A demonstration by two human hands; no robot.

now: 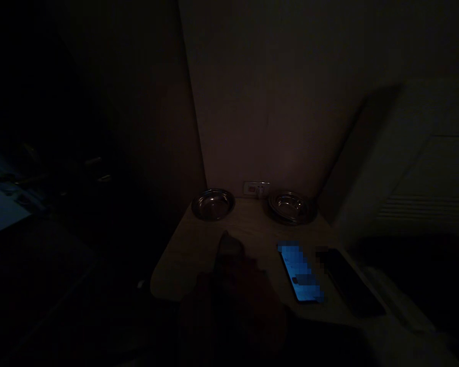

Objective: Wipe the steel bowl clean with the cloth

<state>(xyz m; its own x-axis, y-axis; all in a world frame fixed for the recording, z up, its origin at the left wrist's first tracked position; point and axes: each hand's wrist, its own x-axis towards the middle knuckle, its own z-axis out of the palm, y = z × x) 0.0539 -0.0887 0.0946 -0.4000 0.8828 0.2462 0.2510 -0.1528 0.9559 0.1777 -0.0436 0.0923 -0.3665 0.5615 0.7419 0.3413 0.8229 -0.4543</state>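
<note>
At the near edge of the desk [179, 265], itself lost in shadow, the right hand [254, 300] and the left hand [197, 306] are blurred and darkened, so that single fingers cannot be made out. The lower part of the greyish thing [230, 247] jutting from them is hidden, and its kind cannot be told. Toward the right edge, the screen of the phone [296, 270] is partly masked by coarse blocks, as is the far end of the dark slab [354, 283]. Beyond the left edge, a pale panel [5, 206] is cut off by the frame.
</note>
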